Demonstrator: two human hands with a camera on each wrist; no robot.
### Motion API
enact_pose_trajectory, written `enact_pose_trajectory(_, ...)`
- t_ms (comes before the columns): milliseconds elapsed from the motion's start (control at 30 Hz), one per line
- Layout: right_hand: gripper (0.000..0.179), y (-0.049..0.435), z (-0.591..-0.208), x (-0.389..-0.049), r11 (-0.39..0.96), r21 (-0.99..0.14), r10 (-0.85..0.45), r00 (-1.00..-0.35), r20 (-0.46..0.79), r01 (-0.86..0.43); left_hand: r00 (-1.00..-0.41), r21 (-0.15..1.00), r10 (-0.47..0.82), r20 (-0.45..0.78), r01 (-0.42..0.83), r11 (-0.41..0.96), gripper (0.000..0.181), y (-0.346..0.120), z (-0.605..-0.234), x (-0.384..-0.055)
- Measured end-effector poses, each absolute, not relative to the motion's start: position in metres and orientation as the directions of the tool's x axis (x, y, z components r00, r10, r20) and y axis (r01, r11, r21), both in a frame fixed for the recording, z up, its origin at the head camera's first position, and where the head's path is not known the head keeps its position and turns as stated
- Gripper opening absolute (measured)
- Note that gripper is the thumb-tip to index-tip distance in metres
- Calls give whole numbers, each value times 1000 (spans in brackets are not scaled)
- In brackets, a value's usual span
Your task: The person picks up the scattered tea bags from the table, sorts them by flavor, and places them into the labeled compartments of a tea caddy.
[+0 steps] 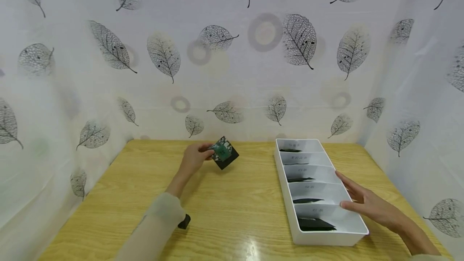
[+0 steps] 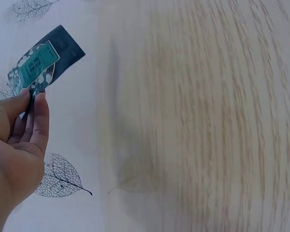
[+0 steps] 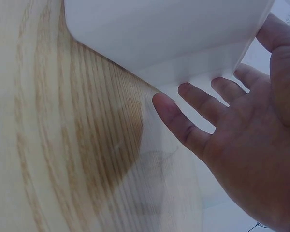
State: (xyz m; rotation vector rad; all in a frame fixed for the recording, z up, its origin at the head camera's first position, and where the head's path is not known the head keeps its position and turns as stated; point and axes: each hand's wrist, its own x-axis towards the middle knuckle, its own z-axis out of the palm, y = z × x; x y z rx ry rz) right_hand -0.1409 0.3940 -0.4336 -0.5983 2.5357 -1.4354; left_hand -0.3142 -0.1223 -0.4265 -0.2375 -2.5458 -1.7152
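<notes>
My left hand [image 1: 195, 157] pinches a small flat dark sachet [image 1: 223, 153] by one corner, above the far part of the table. In the left wrist view the sachet [image 2: 47, 58] shows a green label over a dark and white print, gripped between thumb and fingers. My right hand [image 1: 377, 208] lies along the right side of a white divided box [image 1: 330, 237], thumb at its rim. Seen from the right wrist, that hand [image 3: 251, 121] has its fingers stretched out against the box's outer wall [image 3: 169, 38]. Dark flat sachets [image 1: 315, 224] lie in the box's compartments.
A small black object [image 1: 185, 221] lies on the wooden table [image 1: 232, 212], partly hidden by my left sleeve [image 1: 156, 216]. Pale leaf-printed sheets [image 1: 217, 79] rise behind the table and on both sides. Thin white dividers with faint markings split the box.
</notes>
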Motion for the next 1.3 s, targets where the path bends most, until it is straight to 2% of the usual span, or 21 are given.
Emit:
enact_pose_trajectory(667,78,395,-436,-141,456,-846,-420,-905,70,-276,-975,955,175,138,178,239,24,-95,-411,-306)
enact_pose_trajectory(800,79,394,-436,-141,468,-840,-414,-908,65,-273,-967,945,179,183,224,239,19,-80,-408,-303)
enact_pose_trajectory(900,79,394,-435,-141,468,-841,-413,-908,63,-272,-945,905,178,276,318,284,12,-62,-404,-298)
enact_pose_trajectory(1000,79,394,-435,-141,463,-844,-414,-908,64,-271,-878,804,201,434,478,354,6,-39,-397,-289)
enact_pose_trajectory(1133,79,394,-435,-141,459,-848,-413,-909,59,-264,-711,621,264,652,701,352,2,-4,-388,-276)
enact_pose_trajectory(1233,79,394,-435,-141,465,-849,-410,-911,47,-253,-591,509,311,744,803,310,3,19,-384,-268)
enact_pose_trajectory(1300,79,394,-435,-141,470,-848,-406,-913,40,-246,-538,455,338,773,840,297,4,32,-383,-264)
